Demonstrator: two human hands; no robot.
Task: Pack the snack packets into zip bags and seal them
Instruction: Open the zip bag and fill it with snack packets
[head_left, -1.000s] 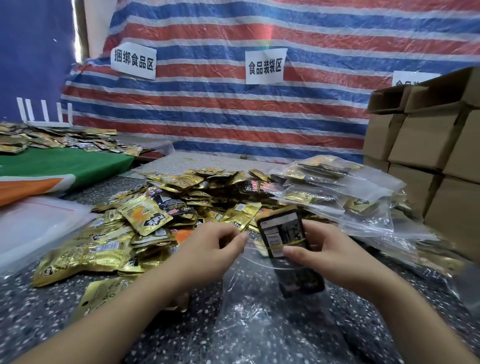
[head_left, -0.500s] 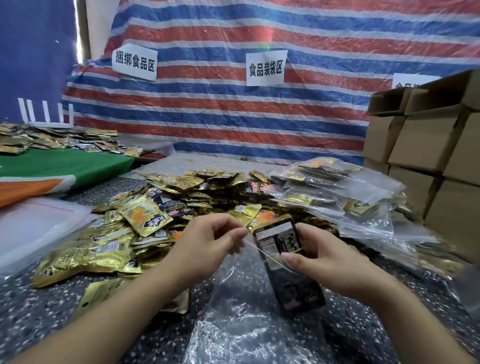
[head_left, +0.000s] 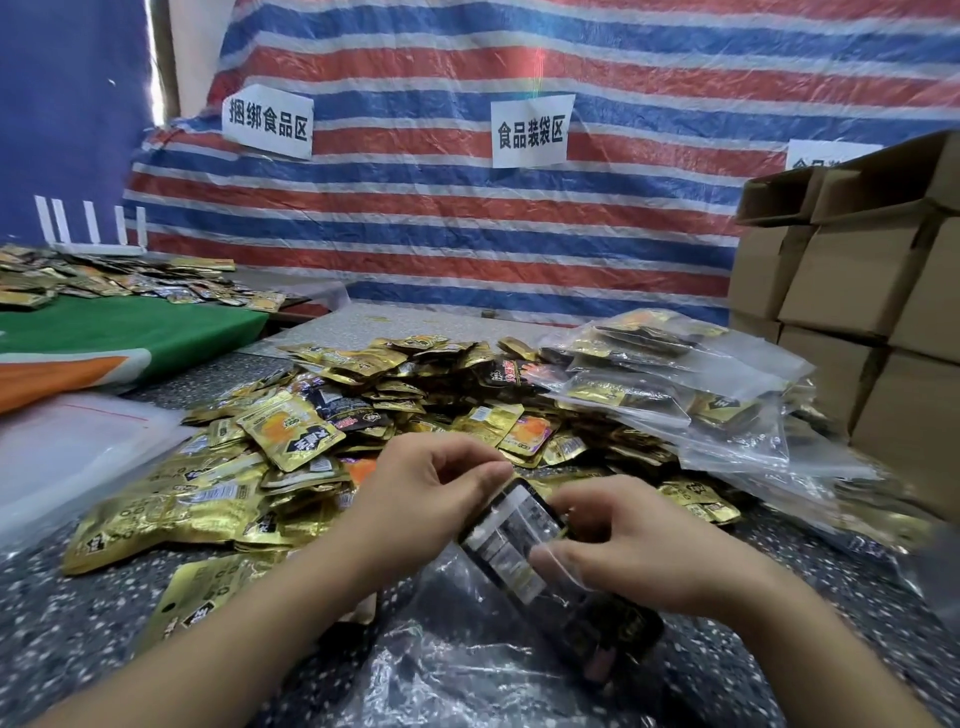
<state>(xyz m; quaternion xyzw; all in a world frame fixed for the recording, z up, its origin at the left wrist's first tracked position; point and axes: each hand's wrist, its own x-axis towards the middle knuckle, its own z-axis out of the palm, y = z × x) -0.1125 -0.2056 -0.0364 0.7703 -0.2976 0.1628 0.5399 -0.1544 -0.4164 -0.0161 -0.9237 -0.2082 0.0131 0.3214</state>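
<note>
A clear zip bag (head_left: 467, 644) lies on the speckled table in front of me with dark snack packets (head_left: 524, 545) partly inside it. My left hand (head_left: 421, 499) pinches the bag's upper left rim with curled fingers. My right hand (head_left: 634, 551) grips the bag mouth and the packets at the right. Behind my hands spreads a big heap of loose gold and black snack packets (head_left: 322, 431).
Filled zip bags (head_left: 675, 395) are piled at the right, with stacked cardboard boxes (head_left: 852, 291) beyond them. Flat clear bags (head_left: 67, 457) lie at the left. A green cloth (head_left: 124, 332) with more packets sits far left. A striped tarp (head_left: 467, 218) hangs behind.
The packets have slid lower into the bag and tilted left. Both hands have come closer together at the bag mouth.
</note>
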